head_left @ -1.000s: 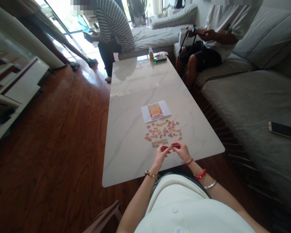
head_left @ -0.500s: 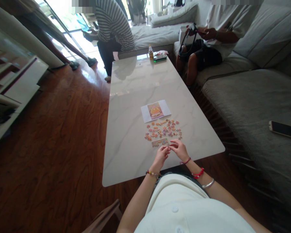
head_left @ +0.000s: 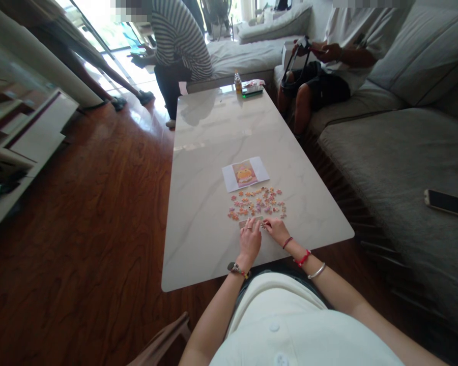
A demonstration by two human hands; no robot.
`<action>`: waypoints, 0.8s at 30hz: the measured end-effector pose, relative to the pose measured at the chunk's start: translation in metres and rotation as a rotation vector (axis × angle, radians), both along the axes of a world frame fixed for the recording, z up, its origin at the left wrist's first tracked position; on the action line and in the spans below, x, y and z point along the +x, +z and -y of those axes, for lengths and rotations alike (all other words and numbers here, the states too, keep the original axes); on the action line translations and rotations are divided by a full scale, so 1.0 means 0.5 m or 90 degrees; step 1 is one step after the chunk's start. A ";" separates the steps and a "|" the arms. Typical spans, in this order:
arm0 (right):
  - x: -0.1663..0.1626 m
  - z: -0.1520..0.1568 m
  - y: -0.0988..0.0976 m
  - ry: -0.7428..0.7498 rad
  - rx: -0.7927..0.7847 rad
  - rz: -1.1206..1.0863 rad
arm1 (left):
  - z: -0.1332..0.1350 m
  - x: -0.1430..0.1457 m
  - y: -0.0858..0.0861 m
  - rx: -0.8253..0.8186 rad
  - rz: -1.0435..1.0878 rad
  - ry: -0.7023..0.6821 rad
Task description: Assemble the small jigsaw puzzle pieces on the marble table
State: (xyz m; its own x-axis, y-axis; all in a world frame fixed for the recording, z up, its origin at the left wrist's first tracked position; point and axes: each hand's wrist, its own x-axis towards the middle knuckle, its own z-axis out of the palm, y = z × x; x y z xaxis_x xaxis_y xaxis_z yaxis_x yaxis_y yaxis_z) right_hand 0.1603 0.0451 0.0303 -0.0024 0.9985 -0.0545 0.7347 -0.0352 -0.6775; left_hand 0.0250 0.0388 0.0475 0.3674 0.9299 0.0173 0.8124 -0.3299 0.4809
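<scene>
My left hand (head_left: 250,241) lies palm down over a joined strip of jigsaw puzzle (head_left: 242,223), fingers stretched out and resting on it. Most of the strip is hidden under those fingers. At the strip's right end, my right hand (head_left: 278,231) pinches a small puzzle piece (head_left: 263,224) between thumb and forefinger, touching or very close to the strip. Just beyond both hands, many loose orange, pink and purple puzzle pieces (head_left: 267,209) are spread out. Behind them lies a paper sheet with a printed picture (head_left: 244,173) of a yellow figure.
The white marbled table (head_left: 202,213) has a bottle (head_left: 237,83) and a green-edged phone (head_left: 252,93) at its far end. Another phone (head_left: 448,204) rests on the grey sofa (head_left: 397,147) at right. One person in stripes (head_left: 181,43) and another on the sofa (head_left: 328,76) sit nearby.
My left hand has left the pinch beside my right hand and moved left, flattening over the strip. My right hand has shifted slightly down and left, bringing the puzzle piece to the strip's right end.
</scene>
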 end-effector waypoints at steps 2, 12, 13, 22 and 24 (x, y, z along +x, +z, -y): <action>-0.006 -0.003 -0.005 -0.003 -0.006 0.035 | 0.001 -0.004 -0.012 0.024 -0.084 -0.062; -0.014 -0.001 -0.013 0.023 -0.004 0.126 | 0.007 -0.015 -0.024 0.055 -0.179 -0.122; -0.014 0.001 -0.012 0.029 0.002 0.135 | 0.007 -0.015 -0.024 0.056 -0.184 -0.122; -0.026 0.028 0.014 0.123 0.028 0.309 | -0.003 -0.021 -0.033 0.086 -0.217 -0.178; -0.034 0.028 0.026 0.153 0.023 0.344 | -0.008 -0.022 -0.032 0.087 -0.221 -0.195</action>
State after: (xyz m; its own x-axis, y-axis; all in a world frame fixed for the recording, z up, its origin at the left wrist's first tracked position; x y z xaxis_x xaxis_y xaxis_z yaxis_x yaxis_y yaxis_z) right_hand 0.1433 0.0311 0.0435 -0.2099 0.9747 -0.0767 0.9603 0.1908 -0.2033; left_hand 0.0138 0.0430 0.0315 0.6292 0.7762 -0.0404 0.7731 -0.6198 0.1345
